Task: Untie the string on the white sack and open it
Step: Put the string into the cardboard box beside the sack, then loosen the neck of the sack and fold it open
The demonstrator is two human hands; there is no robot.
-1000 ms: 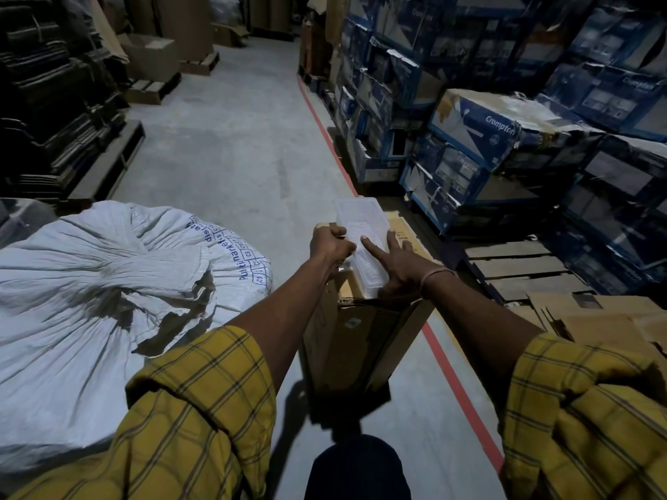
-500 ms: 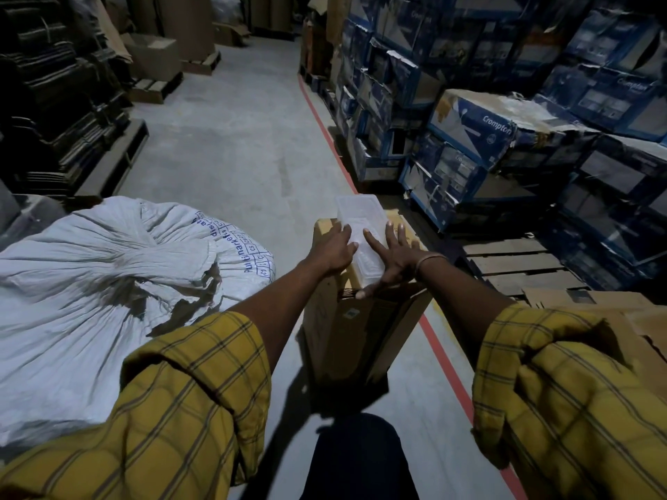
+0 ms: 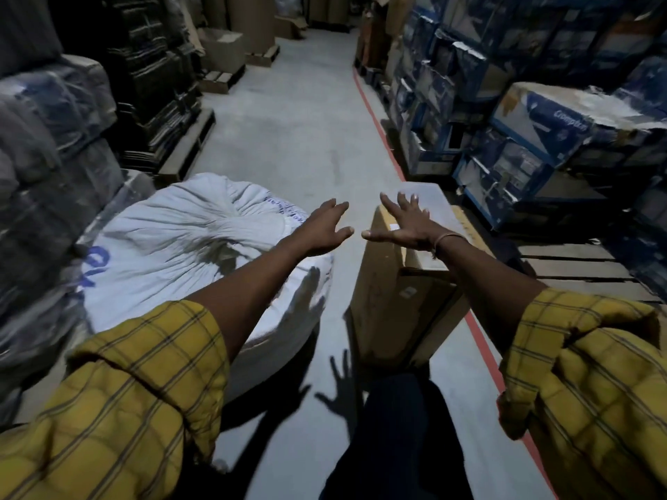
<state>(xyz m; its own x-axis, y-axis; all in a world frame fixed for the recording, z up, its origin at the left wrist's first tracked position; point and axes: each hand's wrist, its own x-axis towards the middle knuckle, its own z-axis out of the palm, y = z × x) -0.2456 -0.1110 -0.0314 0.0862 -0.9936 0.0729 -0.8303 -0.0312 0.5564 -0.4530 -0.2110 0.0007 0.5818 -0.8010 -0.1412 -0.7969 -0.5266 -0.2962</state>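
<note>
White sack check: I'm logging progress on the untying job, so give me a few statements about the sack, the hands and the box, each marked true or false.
1. The white sack is still gathered shut at its top. True.
2. The left hand grips the sack's gathered neck. False: it is open with fingers spread, holding nothing.
3. The right hand is open above the cardboard box. True.
4. The clear plastic case lies on the floor. False: it rests on top of the cardboard box.
5. The sack lies to the right of the box. False: it lies to its left.
</note>
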